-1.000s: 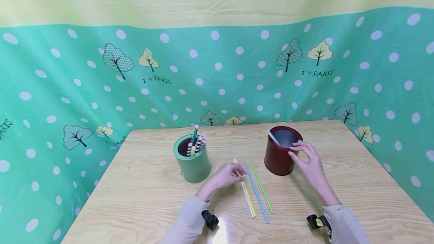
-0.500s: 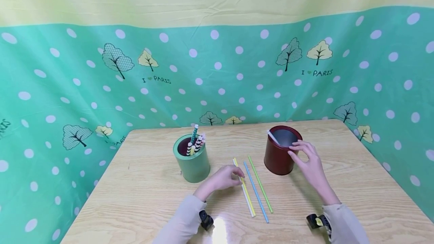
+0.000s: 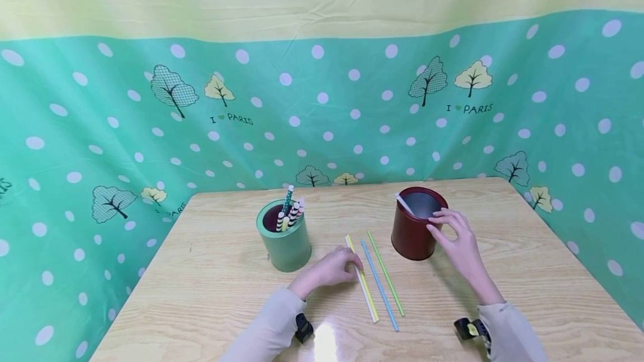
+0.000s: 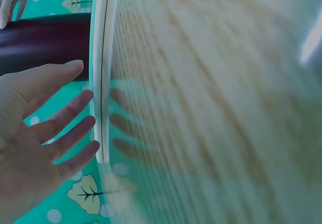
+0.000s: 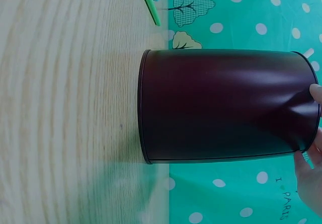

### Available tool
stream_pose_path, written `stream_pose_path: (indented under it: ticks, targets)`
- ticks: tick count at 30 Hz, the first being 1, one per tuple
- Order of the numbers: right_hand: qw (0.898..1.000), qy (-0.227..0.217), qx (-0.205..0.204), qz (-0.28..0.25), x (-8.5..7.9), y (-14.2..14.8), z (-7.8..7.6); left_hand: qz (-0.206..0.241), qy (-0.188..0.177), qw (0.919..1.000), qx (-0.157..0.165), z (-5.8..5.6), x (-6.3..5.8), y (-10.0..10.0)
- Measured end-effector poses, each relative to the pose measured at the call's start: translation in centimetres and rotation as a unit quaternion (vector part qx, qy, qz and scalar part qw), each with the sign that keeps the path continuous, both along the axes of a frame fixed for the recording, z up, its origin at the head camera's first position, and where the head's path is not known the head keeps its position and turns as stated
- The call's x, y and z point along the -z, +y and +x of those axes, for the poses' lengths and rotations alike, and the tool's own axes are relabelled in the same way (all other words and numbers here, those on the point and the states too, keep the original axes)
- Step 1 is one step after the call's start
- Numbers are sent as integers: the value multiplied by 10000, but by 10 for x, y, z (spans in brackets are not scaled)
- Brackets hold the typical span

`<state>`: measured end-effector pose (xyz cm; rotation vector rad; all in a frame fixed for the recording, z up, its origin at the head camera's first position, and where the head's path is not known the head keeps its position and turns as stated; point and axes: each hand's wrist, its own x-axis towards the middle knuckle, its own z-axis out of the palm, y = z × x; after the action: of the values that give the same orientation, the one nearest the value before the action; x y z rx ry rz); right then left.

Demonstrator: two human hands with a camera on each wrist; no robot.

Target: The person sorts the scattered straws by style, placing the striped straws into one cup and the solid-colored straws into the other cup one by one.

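Observation:
In the head view a white straw (image 3: 367,296) and a yellow straw (image 3: 371,296) lie side by side on the table. My left hand (image 3: 338,267) is low over their left side, fingertips at the white straw; in the left wrist view the hand's fingers are spread and the thumb is apart from the straws. My right hand (image 3: 457,239) holds the rim of a dark red can (image 3: 413,239), thumb on its outer wall and fingers at the rim. A white stick (image 3: 404,204) leans inside that can. The can also shows in the right wrist view, hiding part of the hand.
A blue straw (image 3: 379,285) and a green straw (image 3: 386,272) lie between the white and yellow pair and the red can. At left stands a green can (image 3: 287,247) with several patterned sticks (image 3: 290,214). A polka-dot curtain (image 3: 322,116) hangs behind the table (image 3: 221,272).
My left hand has shifted slightly left and lowered toward the white straw. The right hand stays at the red can's rim, and the straws have not moved.

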<state>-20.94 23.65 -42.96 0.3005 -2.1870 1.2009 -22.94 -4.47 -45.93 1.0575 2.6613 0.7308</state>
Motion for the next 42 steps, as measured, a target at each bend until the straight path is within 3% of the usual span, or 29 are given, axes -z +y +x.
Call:
stream_pose_path:
  ticks: [8,29,42]
  targets:
    - [10000,-1,18,0,1,0,0,-125,5,9999,-17,0,2,0]
    - [9998,-154,87,46,0,1,1,-514,865,9940,440,0,5,-3]
    - [9999,-49,94,45,0,0,1,-534,454,9959,568,-1,4,-3]
